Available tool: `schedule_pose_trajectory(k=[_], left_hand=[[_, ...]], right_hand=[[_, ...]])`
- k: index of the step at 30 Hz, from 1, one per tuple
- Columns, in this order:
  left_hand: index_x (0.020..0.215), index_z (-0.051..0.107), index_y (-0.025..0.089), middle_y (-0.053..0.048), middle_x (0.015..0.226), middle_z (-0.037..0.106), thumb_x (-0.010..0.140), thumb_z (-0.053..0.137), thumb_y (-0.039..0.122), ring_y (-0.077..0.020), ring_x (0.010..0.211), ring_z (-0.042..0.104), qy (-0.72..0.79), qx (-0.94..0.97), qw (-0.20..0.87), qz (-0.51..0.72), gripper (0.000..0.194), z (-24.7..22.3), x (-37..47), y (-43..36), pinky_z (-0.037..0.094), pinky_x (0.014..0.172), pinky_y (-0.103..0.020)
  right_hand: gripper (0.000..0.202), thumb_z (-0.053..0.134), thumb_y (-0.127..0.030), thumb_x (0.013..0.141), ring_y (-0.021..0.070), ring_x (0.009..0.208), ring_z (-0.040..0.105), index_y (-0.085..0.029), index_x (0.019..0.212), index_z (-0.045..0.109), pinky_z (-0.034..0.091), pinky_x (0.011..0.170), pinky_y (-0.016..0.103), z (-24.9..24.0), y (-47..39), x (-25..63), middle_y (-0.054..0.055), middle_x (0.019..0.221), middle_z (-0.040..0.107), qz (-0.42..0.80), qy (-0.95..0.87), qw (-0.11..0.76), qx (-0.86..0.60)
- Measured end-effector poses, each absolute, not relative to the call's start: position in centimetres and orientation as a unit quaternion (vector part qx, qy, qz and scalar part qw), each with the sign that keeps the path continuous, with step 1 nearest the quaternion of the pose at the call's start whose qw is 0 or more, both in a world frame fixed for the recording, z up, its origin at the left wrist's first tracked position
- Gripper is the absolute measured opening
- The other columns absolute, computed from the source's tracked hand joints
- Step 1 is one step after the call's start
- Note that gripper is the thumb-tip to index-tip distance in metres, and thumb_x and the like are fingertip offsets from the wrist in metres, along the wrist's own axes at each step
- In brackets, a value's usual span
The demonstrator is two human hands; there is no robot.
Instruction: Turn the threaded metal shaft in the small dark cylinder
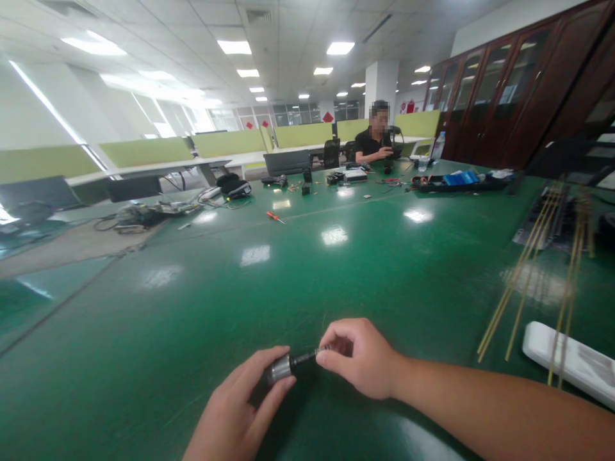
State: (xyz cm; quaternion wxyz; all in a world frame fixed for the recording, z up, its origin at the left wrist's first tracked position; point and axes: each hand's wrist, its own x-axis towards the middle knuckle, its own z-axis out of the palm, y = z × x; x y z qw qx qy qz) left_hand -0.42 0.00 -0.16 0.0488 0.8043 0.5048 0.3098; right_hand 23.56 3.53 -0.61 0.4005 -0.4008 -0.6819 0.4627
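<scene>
Near the bottom centre of the head view, my left hand (pixel 245 400) grips a short silver metal cylinder (pixel 281 368) between thumb and fingers. A thin dark shaft (pixel 302 358) sticks out of the cylinder to the right. The thumb and forefinger of my right hand (pixel 362 358) pinch the far end of this shaft, where something small and coiled, like a spring, shows partly. Both hands are just above the green table (pixel 288 288). The cylinder's left end is hidden by my left fingers.
A red screwdriver (pixel 275 217) lies further back. Thin yellow sticks (pixel 521 275) and a white tray (pixel 571 362) are at the right. Tools and a blue item (pixel 461 178) line the far edge, where a person (pixel 372 144) sits. Cables and parts (pixel 144 214) lie left.
</scene>
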Motion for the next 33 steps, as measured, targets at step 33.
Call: schedule_pose_trajectory(k=[33], left_hand=[[0.117,0.063,0.036,0.008,0.109,0.073,0.094,0.058,0.053,-0.0115,0.095,0.071,0.502,0.81,0.033,0.302,0.029,0.13,-1.02,0.1,0.055,0.087,-0.013]], right_hand=[[0.011,0.07,-0.024,0.078,0.0121,0.059,0.055,-0.014,0.074,0.07,0.04,0.056,0.022,-0.67,3.48,23.51,0.0,0.064,0.062,0.461,-0.673,0.417,-0.4]])
